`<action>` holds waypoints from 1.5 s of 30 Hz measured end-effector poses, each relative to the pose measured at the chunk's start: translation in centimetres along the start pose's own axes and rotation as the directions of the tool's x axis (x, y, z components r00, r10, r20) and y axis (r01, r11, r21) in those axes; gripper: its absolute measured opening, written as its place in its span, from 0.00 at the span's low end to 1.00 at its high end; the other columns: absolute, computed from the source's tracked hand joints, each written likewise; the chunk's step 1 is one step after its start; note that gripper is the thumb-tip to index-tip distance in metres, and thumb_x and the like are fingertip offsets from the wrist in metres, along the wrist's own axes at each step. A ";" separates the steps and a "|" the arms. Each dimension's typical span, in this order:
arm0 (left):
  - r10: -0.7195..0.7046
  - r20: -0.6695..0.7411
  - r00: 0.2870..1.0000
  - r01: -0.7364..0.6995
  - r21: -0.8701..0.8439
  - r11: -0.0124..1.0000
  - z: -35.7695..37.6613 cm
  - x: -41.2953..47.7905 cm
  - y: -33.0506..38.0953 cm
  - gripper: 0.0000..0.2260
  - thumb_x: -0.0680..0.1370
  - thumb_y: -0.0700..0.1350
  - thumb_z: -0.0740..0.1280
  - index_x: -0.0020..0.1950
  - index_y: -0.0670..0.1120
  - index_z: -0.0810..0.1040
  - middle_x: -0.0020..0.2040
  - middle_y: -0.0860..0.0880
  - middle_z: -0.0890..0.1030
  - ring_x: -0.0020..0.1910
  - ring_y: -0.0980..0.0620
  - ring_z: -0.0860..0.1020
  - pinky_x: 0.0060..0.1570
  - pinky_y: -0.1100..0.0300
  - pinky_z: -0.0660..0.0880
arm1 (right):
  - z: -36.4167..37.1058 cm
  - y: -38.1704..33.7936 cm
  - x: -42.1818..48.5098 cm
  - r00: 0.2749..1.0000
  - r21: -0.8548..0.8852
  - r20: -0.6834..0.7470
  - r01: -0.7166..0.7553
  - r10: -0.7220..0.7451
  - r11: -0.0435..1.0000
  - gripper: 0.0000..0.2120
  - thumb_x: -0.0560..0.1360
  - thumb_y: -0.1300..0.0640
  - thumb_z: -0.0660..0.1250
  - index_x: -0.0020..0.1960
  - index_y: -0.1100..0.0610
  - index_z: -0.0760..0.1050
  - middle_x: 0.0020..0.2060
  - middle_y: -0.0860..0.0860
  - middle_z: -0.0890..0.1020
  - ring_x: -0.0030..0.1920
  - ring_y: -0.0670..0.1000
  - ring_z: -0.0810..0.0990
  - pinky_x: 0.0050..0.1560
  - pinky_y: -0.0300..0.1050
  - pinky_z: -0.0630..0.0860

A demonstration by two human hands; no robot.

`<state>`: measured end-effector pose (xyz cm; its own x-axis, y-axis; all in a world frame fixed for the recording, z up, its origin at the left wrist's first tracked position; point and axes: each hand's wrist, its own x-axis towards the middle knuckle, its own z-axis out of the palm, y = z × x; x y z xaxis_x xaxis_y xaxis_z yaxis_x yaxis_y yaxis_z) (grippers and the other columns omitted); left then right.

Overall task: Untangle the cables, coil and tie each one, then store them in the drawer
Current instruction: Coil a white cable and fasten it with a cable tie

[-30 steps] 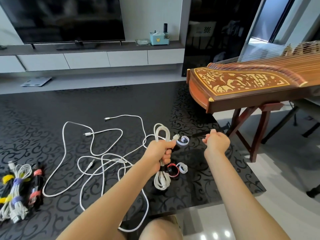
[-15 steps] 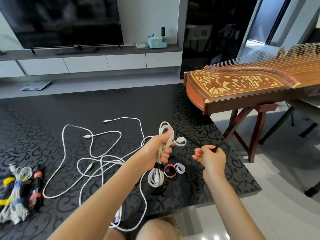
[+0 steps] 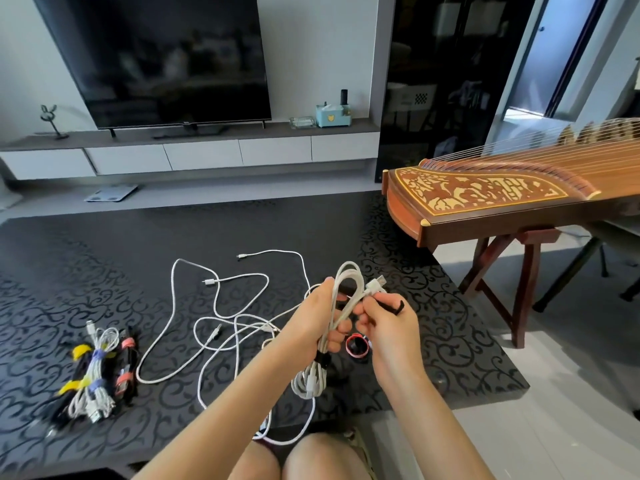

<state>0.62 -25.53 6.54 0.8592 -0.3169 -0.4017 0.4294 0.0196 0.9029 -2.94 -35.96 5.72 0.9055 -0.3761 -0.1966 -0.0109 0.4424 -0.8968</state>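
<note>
- Faces a dark, scroll-patterned table (image 3: 242,226) in a living room.
- Grips, with the left hand (image 3: 317,320), a coiled white cable (image 3: 309,381) round its middle, above the table's near edge.
- Pinches, with the right hand (image 3: 386,329), a black tie (image 3: 398,305) just beside the coil's upper loops.
- Has a red tie ring (image 3: 347,345) lying below the hands, loose white cables (image 3: 242,325) sprawled leftward, tied bundles (image 3: 95,372) far left.
</note>
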 end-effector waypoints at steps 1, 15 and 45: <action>0.019 -0.017 1.000 -0.019 0.022 1.000 -0.1 -0.4 0.1 0.21 0.81 0.57 0.51 0.40 0.44 0.72 0.24 0.48 0.71 0.19 0.53 0.63 0.20 0.66 0.60 | 0.2 -0.2 -0.4 1.000 0.016 0.021 -0.014 0.014 1.000 0.08 0.76 0.71 0.61 0.39 0.62 0.70 0.28 0.54 0.76 0.27 0.50 0.69 0.31 0.43 0.68; 0.331 -0.262 0.907 -0.251 0.295 0.922 0.3 -4.7 1.7 0.11 0.81 0.46 0.53 0.39 0.44 0.65 0.26 0.47 0.70 0.19 0.53 0.62 0.20 0.65 0.59 | -1.3 -3.6 -5.9 0.856 -0.431 0.333 0.511 -0.395 0.744 0.09 0.73 0.65 0.68 0.41 0.52 0.77 0.33 0.51 0.82 0.30 0.47 0.78 0.30 0.39 0.73; 0.694 0.000 0.720 -0.526 0.653 0.545 0.4 -7.2 0.5 0.04 0.77 0.43 0.67 0.47 0.47 0.82 0.27 0.61 0.75 0.25 0.61 0.70 0.33 0.68 0.64 | -2.1 -5.1 -4.8 0.937 -0.141 0.339 0.142 -0.087 0.980 0.10 0.71 0.66 0.70 0.49 0.55 0.81 0.36 0.53 0.85 0.37 0.49 0.84 0.36 0.36 0.78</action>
<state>-5.47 -23.64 9.93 0.9166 -0.2145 0.3375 -0.3992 -0.4420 0.8033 -8.14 -38.17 10.39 0.9929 -0.1153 0.0281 0.0579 0.2649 -0.9625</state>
